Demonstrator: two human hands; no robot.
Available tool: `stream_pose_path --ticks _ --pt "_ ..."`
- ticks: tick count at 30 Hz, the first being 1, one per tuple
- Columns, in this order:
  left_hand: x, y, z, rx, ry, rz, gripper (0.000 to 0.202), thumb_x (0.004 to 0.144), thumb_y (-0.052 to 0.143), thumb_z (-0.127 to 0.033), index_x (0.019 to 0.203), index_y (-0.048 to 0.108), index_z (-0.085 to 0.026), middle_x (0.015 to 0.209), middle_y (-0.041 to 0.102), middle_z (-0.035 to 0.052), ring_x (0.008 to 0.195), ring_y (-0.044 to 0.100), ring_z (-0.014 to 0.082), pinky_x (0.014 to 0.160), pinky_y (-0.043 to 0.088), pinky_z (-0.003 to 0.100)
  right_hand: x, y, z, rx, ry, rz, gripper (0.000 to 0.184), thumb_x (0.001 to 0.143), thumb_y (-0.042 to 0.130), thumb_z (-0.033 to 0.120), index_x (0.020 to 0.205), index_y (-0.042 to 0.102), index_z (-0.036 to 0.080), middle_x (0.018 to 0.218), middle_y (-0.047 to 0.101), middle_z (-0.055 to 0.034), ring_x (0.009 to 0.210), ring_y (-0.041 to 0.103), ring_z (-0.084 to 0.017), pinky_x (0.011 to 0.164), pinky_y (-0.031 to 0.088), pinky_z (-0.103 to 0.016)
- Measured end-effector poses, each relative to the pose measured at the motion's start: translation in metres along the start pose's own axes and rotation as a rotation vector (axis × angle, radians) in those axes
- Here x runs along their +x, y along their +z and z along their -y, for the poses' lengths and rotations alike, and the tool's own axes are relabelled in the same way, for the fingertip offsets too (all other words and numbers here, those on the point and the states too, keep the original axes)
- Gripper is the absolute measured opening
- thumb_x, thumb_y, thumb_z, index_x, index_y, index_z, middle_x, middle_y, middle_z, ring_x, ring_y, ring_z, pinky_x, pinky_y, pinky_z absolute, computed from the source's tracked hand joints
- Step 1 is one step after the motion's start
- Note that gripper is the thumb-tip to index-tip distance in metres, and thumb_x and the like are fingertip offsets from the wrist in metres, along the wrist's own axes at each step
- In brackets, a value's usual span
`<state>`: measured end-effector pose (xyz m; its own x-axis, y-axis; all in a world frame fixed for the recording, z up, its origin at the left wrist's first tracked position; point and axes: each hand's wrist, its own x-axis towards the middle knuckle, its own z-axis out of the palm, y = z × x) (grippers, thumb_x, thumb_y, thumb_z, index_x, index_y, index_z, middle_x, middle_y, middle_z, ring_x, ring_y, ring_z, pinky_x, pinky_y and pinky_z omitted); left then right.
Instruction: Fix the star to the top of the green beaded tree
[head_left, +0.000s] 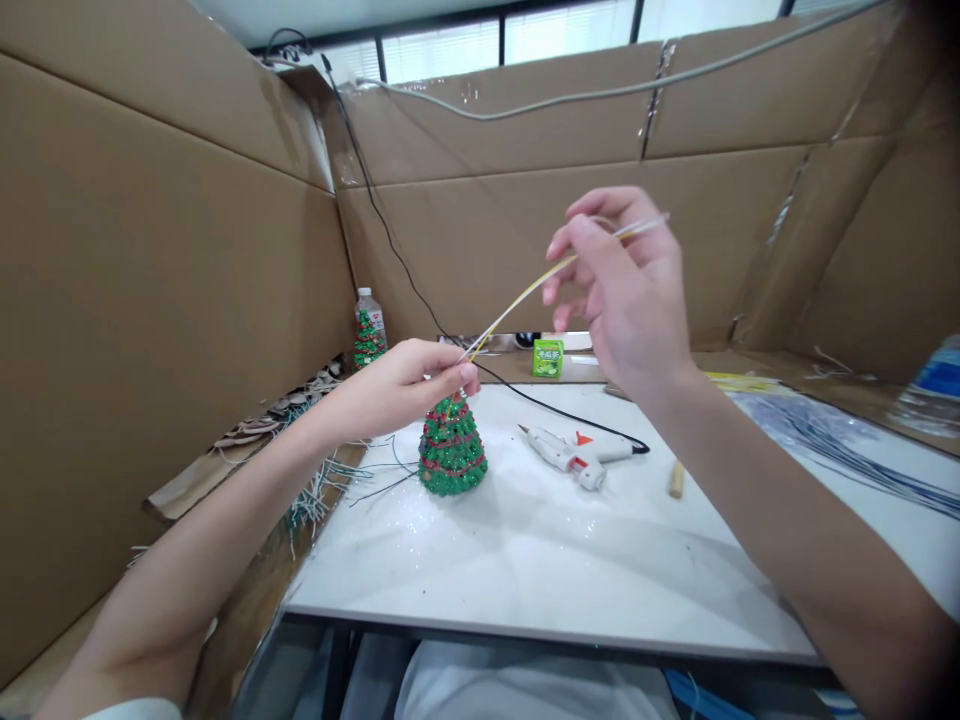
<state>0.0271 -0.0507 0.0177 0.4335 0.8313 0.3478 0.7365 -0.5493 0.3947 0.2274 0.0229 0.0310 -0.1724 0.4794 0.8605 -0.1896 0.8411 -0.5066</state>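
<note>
A small green glitter Christmas tree (451, 450) with red bands stands on the white table (540, 560). My left hand (401, 385) is closed in a pinch just above the tree's tip, holding the lower end of a thin yellow strip (517, 300). My right hand (626, 285) is raised higher and to the right, fingers pinched on the strip's upper end, so the strip runs slanted and taut between both hands.
A white hot glue gun (570, 455) with a black cord lies right of the tree, beside a short wooden stick (676, 480). A green box (548, 358) and a bottle with another small tree (368, 335) stand at the back. Cardboard walls surround the table; wires lie at right.
</note>
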Motion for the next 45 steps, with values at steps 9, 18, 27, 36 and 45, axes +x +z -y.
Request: stream_pose_path --ticks 9,18,27,36,45 --pt "-0.001 -0.004 -0.002 -0.054 -0.017 0.009 0.034 0.094 0.04 -0.041 0.085 0.062 -0.017 0.079 0.062 0.0021 0.072 0.056 0.012 0.062 0.046 0.023 -0.001 -0.004 -0.007 -0.338 0.119 0.453 0.036 0.086 0.055 0.047 0.066 0.056 0.017 0.062 0.051 0.0038 0.056 0.05 -0.005 0.058 0.048 -0.026" --pt "0.002 -0.012 0.01 -0.054 -0.043 -0.082 0.03 0.093 0.043 -0.041 0.086 0.06 -0.017 0.084 0.065 0.0039 0.07 0.057 0.0116 0.059 0.046 0.024 -0.009 -0.013 -0.006 -0.451 0.199 0.439 0.035 0.081 0.062 0.049 0.066 0.058 0.017 0.07 0.056 0.0017 0.052 0.043 -0.004 0.048 0.035 -0.022" --pt "0.018 0.013 0.032 0.323 -0.065 -0.44 0.029 0.078 0.065 -0.041 0.094 0.061 -0.017 0.08 0.064 0.0024 0.072 0.059 0.015 0.065 0.046 0.028 -0.065 -0.038 -0.006 -0.522 0.231 0.264 0.027 0.078 0.066 0.036 0.061 0.058 0.017 0.084 0.058 -0.0037 0.075 0.054 -0.013 0.059 0.042 -0.027" --pt "0.024 0.014 0.043 0.17 -0.06 -0.428 0.019 0.078 0.066 -0.033 0.087 0.063 -0.017 0.074 0.065 0.0019 0.068 0.062 0.0141 0.065 0.05 0.026 -0.099 -0.044 -0.054 -0.417 0.238 0.115 0.023 0.078 0.065 0.035 0.066 0.059 0.017 0.089 0.055 -0.0054 0.074 0.053 -0.014 0.041 0.035 -0.021" --pt "0.022 0.007 0.038 -0.186 -0.068 -0.251 0.041 0.078 0.066 -0.03 0.116 0.058 -0.017 0.088 0.071 0.0085 0.087 0.068 0.0209 0.074 0.056 0.032 -0.105 -0.045 -0.05 -0.392 0.198 0.078 0.018 0.08 0.065 0.029 0.067 0.058 0.017 0.086 0.054 -0.0043 0.072 0.053 -0.012 0.043 0.039 -0.02"
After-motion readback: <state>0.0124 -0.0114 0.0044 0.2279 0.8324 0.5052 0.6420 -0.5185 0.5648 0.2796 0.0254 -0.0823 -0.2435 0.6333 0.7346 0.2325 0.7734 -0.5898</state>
